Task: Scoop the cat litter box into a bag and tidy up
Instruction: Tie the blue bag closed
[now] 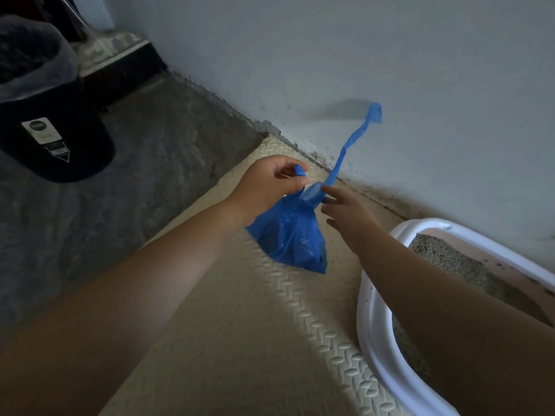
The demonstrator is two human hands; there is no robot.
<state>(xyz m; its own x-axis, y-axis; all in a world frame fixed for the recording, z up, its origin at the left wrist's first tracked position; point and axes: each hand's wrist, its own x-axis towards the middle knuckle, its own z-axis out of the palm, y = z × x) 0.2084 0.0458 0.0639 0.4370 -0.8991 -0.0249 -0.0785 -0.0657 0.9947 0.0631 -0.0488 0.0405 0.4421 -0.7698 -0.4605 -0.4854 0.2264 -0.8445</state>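
Left hand (270, 183) grip closed, pinching first handle (300, 171) of blue bag (292, 238). Right hand (345, 213) grip wide, fingers spread at bag neck beside loose second handle (351, 139); contact unclear. Bag bottom rests on foam mat (240, 340), near litter box (372, 319).

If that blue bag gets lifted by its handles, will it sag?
Probably sags: the blue bag is thin, crinkled film, and its loose handle is twisted into a strip. Its bottom bulges, so it likely carries some weight. The left hand pinches the other handle, so it may swing.
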